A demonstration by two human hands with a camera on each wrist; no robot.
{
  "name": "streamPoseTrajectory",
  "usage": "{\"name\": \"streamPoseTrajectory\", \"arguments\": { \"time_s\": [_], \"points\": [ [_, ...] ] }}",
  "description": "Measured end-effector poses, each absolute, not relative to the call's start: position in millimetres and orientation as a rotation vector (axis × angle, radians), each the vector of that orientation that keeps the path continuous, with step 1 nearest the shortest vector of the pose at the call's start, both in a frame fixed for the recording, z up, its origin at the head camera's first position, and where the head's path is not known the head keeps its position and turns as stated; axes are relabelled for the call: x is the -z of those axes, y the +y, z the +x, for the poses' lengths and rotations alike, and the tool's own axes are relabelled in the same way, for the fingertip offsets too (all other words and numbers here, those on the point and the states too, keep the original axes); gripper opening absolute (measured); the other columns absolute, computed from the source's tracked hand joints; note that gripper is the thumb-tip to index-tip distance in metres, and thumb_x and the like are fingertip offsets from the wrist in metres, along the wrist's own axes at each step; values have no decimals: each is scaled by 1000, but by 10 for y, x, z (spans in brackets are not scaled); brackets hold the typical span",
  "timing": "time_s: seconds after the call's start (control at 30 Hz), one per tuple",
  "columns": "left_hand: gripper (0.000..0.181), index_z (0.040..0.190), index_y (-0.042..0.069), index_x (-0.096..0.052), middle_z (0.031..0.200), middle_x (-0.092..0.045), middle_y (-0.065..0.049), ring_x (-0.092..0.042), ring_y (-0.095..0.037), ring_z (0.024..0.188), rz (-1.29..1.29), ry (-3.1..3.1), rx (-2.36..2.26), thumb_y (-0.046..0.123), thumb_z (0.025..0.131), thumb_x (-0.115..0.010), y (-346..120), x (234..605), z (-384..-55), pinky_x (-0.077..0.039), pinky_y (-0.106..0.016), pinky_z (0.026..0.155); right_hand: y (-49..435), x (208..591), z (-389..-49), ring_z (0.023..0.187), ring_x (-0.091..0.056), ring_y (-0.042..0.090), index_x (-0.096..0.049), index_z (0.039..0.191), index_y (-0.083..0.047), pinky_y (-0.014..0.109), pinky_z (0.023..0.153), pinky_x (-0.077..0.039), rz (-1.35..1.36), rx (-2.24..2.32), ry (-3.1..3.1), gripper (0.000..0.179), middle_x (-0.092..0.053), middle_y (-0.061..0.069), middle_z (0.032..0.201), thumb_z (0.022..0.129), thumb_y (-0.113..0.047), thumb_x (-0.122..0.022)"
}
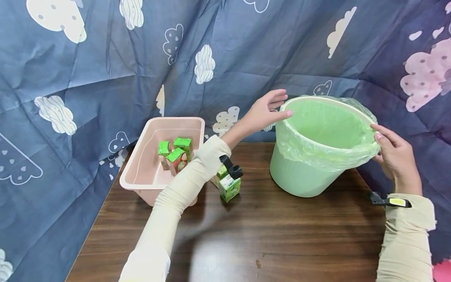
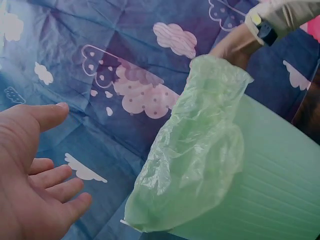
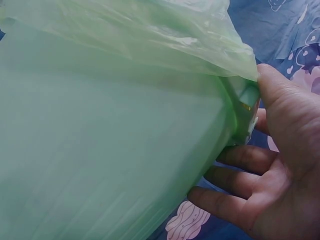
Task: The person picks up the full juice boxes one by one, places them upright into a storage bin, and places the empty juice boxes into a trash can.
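Observation:
A green trash can (image 1: 299,176) stands on the table with a pale green trash bag (image 1: 327,154) lining it, its edge folded down over the rim. My left hand (image 1: 269,109) is at the can's left rim, fingers spread and holding nothing; the left wrist view shows this hand (image 2: 45,175) apart from the bag (image 2: 185,145). At the opposite rim, my right hand (image 1: 398,156) pinches the bag's folded edge. In the right wrist view, the thumb of that hand (image 3: 280,165) lies at the bag's edge, close to a small handle (image 3: 245,107), with other fingers along the can's side.
To the left stands a pink plastic bin (image 1: 141,172) holding several small green-topped drink cartons (image 1: 177,159). More cartons (image 1: 230,188) stand on the wooden table (image 1: 264,231) beside it, partly behind my left forearm. A blue cloud-patterned curtain (image 1: 232,51) hangs behind.

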State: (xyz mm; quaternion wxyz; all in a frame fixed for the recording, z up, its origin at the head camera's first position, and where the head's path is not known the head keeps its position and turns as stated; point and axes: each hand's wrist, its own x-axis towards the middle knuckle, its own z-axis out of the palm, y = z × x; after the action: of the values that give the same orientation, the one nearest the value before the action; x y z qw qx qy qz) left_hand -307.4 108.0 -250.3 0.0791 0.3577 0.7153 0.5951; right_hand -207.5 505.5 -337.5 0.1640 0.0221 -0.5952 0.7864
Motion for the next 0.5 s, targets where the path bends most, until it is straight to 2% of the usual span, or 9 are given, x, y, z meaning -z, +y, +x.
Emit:
{"name": "streamPoseTrajectory", "arguments": {
  "time_s": [0.13, 0.33, 0.5],
  "points": [
    [71, 155, 11, -37, 150, -51, -2, -48, -7, 136, 1083, 2080, -1855, 18, 94, -73, 900, 2624, -3004, -40, -15, 104, 5047, 3363, -2088, 79, -70, 10, -65, 136, -8, 25, 62, -59, 37, -2254, -1689, 36, -71, 0, 103, 102, -3, -57],
    [68, 154, 8, -39, 150, -51, -9, -49, -5, 134, 1144, 2011, -1929, 13, 94, -72, 695, 2771, -2828, -39, -21, 108, 5032, 3355, -2090, 79, -70, 10, -65, 137, -10, 26, 62, -60, 26, -2265, -1688, 36, -72, -1, 103, 101, -4, -58],
    [70, 154, 4, -38, 151, -50, -14, -50, -13, 136, 1160, 2006, -1936, 8, 93, -73, 519, 2953, -2618, -39, -26, 111, 5030, 3356, -2056, 80, -69, 9, -65, 137, -11, 25, 62, -59, -2, -2247, -1704, 37, -71, -2, 103, 101, -6, -60]
  ]
}}
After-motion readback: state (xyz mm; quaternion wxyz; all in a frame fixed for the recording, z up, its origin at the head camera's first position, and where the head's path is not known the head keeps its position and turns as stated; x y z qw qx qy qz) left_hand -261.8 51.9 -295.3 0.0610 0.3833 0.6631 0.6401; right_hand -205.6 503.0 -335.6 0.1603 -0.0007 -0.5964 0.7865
